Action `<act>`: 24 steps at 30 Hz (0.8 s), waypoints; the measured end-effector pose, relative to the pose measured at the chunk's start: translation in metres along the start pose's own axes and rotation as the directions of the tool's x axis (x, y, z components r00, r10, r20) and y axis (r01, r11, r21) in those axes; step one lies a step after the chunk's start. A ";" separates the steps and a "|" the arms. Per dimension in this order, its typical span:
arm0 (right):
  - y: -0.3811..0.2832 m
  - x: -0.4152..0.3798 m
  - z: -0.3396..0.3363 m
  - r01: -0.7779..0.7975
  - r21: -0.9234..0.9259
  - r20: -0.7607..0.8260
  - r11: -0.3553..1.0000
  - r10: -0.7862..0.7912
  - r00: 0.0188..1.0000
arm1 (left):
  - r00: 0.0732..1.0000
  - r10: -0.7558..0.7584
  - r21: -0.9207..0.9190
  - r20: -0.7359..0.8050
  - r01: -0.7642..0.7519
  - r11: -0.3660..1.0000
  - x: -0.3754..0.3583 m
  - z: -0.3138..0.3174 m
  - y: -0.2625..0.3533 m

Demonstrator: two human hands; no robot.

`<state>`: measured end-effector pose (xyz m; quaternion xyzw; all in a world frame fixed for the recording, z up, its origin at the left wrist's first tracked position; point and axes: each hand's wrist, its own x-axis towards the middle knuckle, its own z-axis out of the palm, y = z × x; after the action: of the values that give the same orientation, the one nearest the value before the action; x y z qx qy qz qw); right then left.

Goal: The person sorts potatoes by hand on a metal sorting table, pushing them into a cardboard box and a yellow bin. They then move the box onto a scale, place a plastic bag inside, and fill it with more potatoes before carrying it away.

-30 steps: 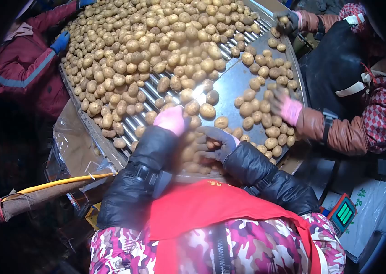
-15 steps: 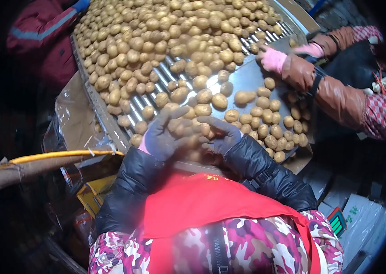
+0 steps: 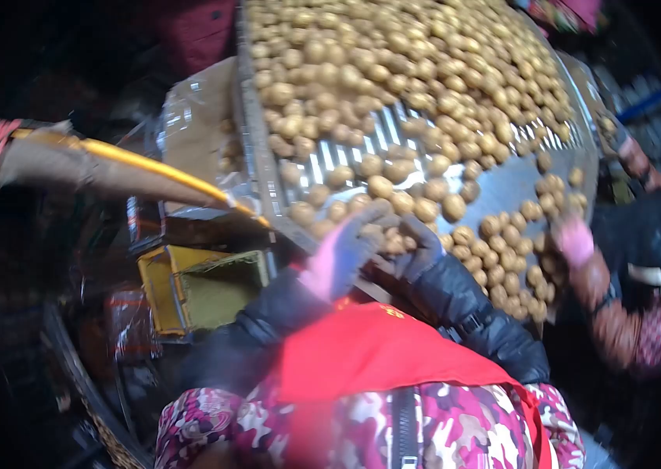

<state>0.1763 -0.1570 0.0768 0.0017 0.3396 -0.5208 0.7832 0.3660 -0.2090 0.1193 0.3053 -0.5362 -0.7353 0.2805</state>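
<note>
Both my hands wear grey-and-pink gloves and meet at the near edge of the sorting table [image 3: 271, 176]. My left hand [image 3: 352, 248] curls its fingers over a small cluster of potatoes [image 3: 394, 241]. From the other side my right hand [image 3: 422, 248] closes in, its bent fingers against the same potatoes. Motion blurs the fingertips, and the palms hide part of the cluster. Just beyond my hands, loose potatoes [image 3: 379, 187] lie on metal rollers [image 3: 330, 159] and a smooth metal plate [image 3: 502, 187]. More potatoes [image 3: 494, 258] sit to the right of my right hand.
A deep layer of potatoes [image 3: 393, 55] covers the table's far part. At right, a co-worker's pink-gloved hand [image 3: 575, 238] reaches over the plate. Left of me are a wrapped pole with a yellow hose [image 3: 103, 164], a cardboard box [image 3: 197, 117] and a yellow crate [image 3: 162, 289].
The view has turned, shifting the table to the right and bringing more of the yellow crate into sight. My hands stay together around potatoes at the near edge. The co-worker's hand has moved nearer.
</note>
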 end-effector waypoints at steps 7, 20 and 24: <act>-0.001 0.012 -0.037 -0.146 0.125 0.060 0.981 0.139 0.988 | 0.985 -0.169 -0.026 -0.029 0.168 0.985 -0.063 -0.078 -0.006; -0.001 0.009 -0.020 0.115 -0.137 -0.100 0.984 -0.129 0.987 | 0.419 -0.044 -0.161 -0.907 -0.248 0.955 -0.131 -0.330 0.076; -0.015 0.026 -0.064 0.187 0.143 -0.278 0.972 -0.142 0.950 | 0.752 -0.470 -0.462 -0.462 0.249 0.851 -0.106 -0.190 0.020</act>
<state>0.1361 -0.1622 0.0185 0.1089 0.3958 -0.6061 0.6813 0.5796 -0.2535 0.1084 0.5470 -0.2104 -0.7411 0.3276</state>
